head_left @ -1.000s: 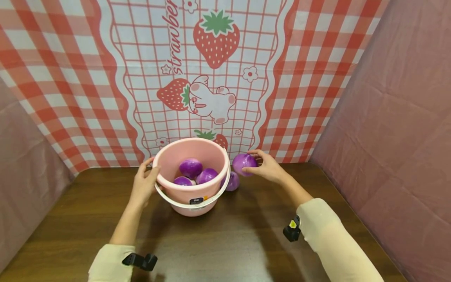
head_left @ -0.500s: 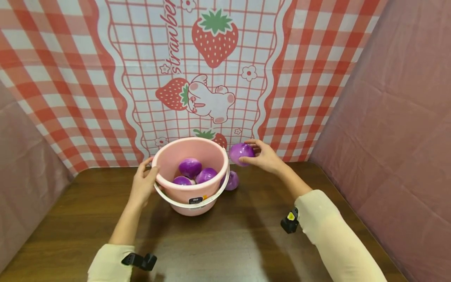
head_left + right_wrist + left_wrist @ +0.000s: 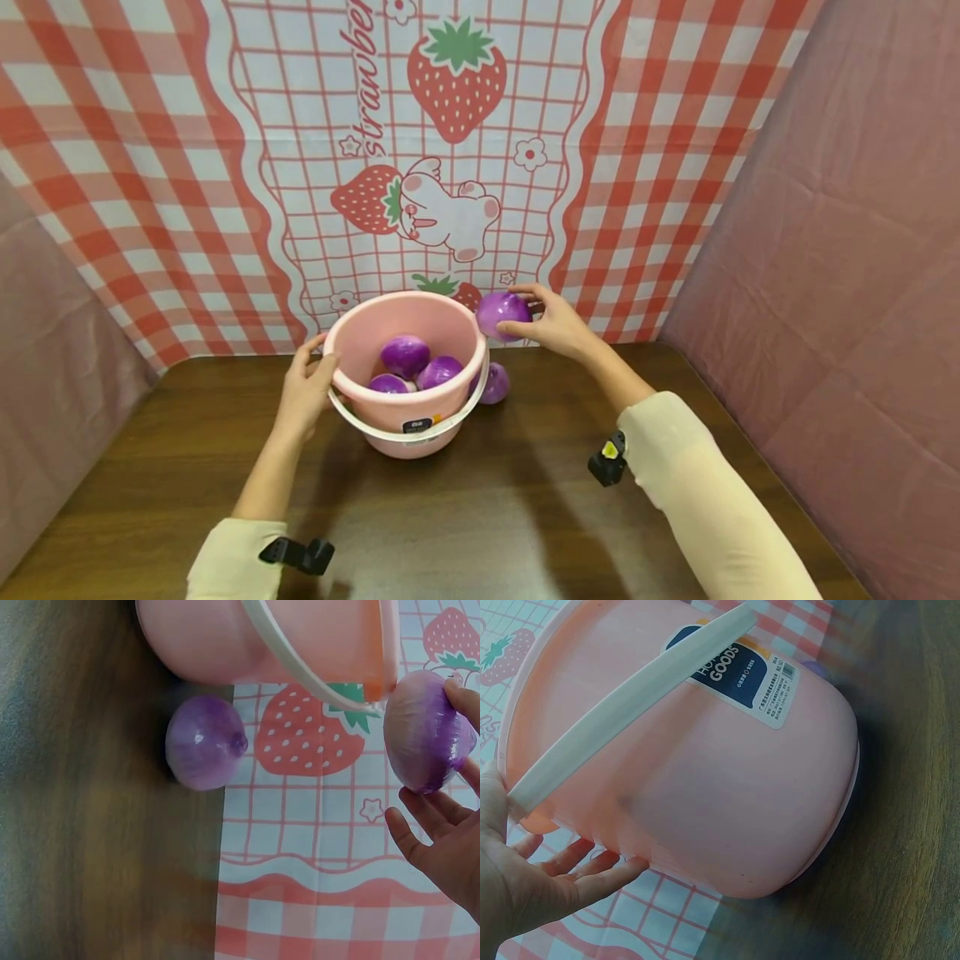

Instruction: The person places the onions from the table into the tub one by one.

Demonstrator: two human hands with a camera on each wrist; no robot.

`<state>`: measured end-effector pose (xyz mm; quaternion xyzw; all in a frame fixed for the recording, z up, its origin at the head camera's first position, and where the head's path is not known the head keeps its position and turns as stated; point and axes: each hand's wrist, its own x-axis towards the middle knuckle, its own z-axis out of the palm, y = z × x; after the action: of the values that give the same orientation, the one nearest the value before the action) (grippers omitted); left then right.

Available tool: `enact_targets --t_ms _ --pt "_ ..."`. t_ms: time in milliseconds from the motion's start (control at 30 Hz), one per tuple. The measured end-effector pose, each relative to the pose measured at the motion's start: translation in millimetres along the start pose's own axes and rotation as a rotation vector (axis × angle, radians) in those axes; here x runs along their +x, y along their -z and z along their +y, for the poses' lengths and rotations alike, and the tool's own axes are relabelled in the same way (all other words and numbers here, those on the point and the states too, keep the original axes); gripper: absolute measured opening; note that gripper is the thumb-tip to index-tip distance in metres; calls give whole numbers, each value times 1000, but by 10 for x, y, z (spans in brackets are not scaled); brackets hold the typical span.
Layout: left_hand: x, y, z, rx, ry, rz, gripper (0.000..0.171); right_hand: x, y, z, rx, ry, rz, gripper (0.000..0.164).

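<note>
A pink bucket [image 3: 420,421] with a white handle [image 3: 634,709] stands on the table, several purple onions [image 3: 406,357] inside it. My left hand [image 3: 306,390] holds the bucket at its left rim; in the left wrist view its fingers [image 3: 604,879] lie against the bucket's side. At the right rim, my right hand [image 3: 557,323] grips another purple onion [image 3: 501,315] between thumb and fingers, level with the bucket's top. The right wrist view shows this held onion [image 3: 424,733] close beside the rim. One more onion [image 3: 204,742] lies on the table right of the bucket.
The brown wooden table [image 3: 450,525] ends at a red-and-white checked cloth [image 3: 637,167] with printed strawberries, hanging behind the bucket. Pink cloth walls [image 3: 840,275] stand on both sides. A black camera mount [image 3: 298,556] sits on each sleeve.
My right hand has raised the onion and carried it left, up to the bucket's right rim. The left hand and the bucket stay almost where they were.
</note>
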<state>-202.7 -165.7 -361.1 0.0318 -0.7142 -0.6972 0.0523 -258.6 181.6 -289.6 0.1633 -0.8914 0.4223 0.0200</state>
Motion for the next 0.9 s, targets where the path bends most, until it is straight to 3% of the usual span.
enact_targets --t_ms 900 --pt "-7 0 6 0 13 0 53 143 -185 -283 19 57 -31 71"
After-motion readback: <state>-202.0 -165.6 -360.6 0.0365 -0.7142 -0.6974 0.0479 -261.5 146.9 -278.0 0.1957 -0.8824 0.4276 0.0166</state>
